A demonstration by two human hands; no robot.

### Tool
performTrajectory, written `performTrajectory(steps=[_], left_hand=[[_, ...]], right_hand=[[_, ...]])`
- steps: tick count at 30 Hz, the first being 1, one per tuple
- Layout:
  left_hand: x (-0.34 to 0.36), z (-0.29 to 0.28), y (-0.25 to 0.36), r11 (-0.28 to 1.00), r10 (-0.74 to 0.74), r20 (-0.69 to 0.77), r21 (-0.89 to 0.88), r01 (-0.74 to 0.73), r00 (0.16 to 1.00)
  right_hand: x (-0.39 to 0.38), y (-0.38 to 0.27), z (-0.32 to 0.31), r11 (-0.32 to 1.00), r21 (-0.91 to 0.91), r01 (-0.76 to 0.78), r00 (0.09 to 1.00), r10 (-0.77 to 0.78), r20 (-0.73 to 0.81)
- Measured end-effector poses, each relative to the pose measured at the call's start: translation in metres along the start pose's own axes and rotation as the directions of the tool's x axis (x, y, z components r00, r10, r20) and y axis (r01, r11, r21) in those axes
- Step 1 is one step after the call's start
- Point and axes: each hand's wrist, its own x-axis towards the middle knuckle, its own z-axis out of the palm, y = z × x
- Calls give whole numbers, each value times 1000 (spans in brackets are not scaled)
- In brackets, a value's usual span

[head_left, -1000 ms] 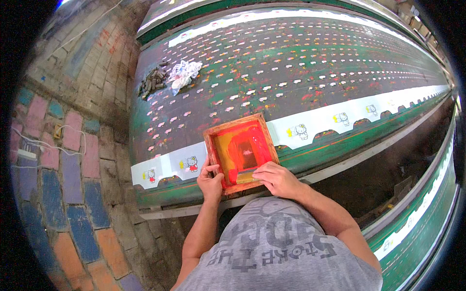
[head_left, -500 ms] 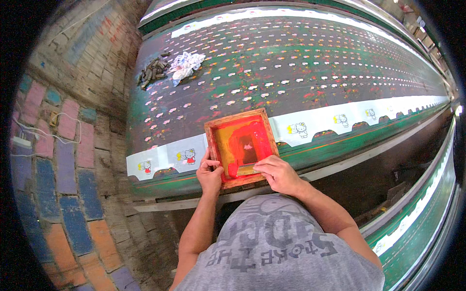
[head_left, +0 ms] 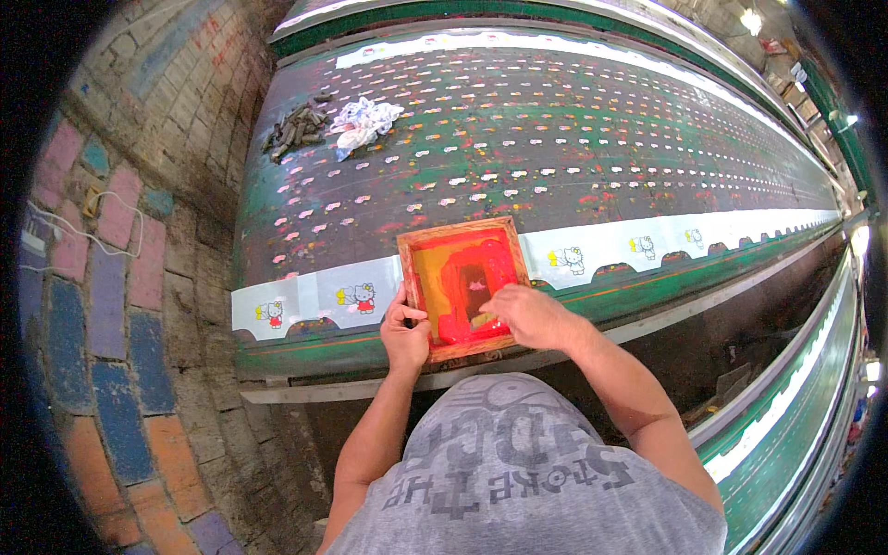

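A wooden screen frame [head_left: 458, 228] with red and yellow ink inside lies over a white strip [head_left: 601, 227] printed with cartoon cats in yellow and red, along the table's near edge. My left hand [head_left: 407, 335] grips the frame's left side near its lower corner, fingers bent round it. My right hand [head_left: 534, 317] reaches over the frame's lower right, fingers closed on a small flat squeegee [head_left: 483, 320] that sits in the red ink. Part of the squeegee is hidden by my fingers and the ink.
Dark cylinders [head_left: 296, 131] and a crumpled white cloth [head_left: 365, 125] lie on the long printing table [head_left: 351, 250], among rows of small cut-outs. A second green table [head_left: 777, 453] runs along the right. To the left are painted pavers [head_left: 117, 416] and a white cable [head_left: 111, 250].
My right hand has moved a little upward and tilted the squeegee, and red ink covers more of the frame's lower part. My left hand stays on the frame. The view has shifted slightly.
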Motion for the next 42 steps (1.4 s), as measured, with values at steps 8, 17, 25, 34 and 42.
performTrajectory(steps=[8,17,25,34,42], left_hand=[[-1,0,10,999,-25,7,40,25,1000],[-3,0,12,995,-14,25,96,12,1000],[-3,3,11,983,89,41,156,-94,995],[-3,0,19,957,105,59,264,-117,993],[-11,46,54,973,165,45,157,-170,985]], right_hand=[[56,41,-2,993,-45,-111,976,100,-192],[27,16,31,986,-123,-109,962,73,-263],[-18,-35,43,988,-115,-99,975,74,-211],[-42,-39,39,977,188,-105,938,160,-307],[-103,6,54,835,494,-243,610,527,-591]])
